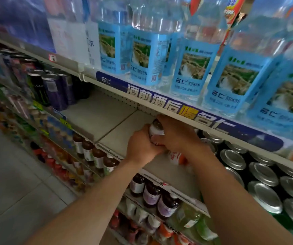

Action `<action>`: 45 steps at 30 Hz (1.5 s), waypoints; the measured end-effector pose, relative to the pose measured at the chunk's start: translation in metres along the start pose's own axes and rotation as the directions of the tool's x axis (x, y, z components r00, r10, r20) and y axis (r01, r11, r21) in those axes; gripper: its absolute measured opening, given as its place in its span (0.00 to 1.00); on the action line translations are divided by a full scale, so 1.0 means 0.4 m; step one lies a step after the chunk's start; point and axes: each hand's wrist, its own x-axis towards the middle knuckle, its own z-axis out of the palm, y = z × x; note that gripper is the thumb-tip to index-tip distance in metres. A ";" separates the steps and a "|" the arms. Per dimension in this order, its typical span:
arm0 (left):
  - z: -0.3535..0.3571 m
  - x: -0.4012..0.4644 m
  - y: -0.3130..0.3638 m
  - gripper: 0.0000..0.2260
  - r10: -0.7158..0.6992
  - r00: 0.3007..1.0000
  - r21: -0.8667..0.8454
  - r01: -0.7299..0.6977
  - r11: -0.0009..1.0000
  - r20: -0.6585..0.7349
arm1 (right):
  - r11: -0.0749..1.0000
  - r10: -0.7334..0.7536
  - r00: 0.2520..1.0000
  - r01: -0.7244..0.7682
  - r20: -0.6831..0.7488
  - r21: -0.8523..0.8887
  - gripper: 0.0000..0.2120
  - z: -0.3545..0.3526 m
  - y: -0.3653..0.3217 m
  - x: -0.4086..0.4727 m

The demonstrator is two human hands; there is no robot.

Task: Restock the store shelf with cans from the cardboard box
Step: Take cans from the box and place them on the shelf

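- Can (156,129): upright over the bare middle shelf (106,119), held between both hands, just left of the rows of silver-topped cans (264,174).
- Left hand (142,147): grip curled round the can's lower body.
- Right hand (175,133): grip wrapped round the can's far side; a red-and-white can (176,158) shows beneath its wrist.
- Water bottles (191,68): upper shelf.
- Dark bottles (98,154): lower shelf.

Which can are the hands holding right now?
The white and red can gripped between the left hand and right hand, over the bare shelf. The silver-topped cans stand untouched at right.
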 end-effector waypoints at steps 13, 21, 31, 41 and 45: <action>0.001 0.002 -0.075 0.19 0.072 0.927 -0.171 -0.009 0.985 0.368 | 0.998 -0.030 0.999 0.029 -0.015 -0.060 0.15 0.023 0.039 -0.013; -0.098 -0.056 -0.154 0.17 0.057 0.963 -0.097 -0.032 0.995 0.263 | 0.979 -0.046 0.997 0.031 -0.069 -0.203 0.19 0.007 -0.003 -0.045; -0.296 -0.459 -0.606 0.06 -0.494 0.859 -0.018 0.497 0.868 -0.137 | 0.794 -0.435 0.896 0.336 0.087 0.507 0.06 0.489 -0.394 -0.162; -0.073 -1.136 -1.419 0.13 -0.910 0.373 -0.183 0.896 0.404 -0.181 | 0.982 -0.156 0.531 -0.010 0.833 0.190 0.23 1.835 -0.424 -0.240; 0.024 -1.186 -1.612 0.05 -0.878 0.422 -0.247 0.847 0.471 -0.227 | 0.983 -0.144 0.549 -0.013 0.823 0.181 0.29 2.161 -0.483 -0.261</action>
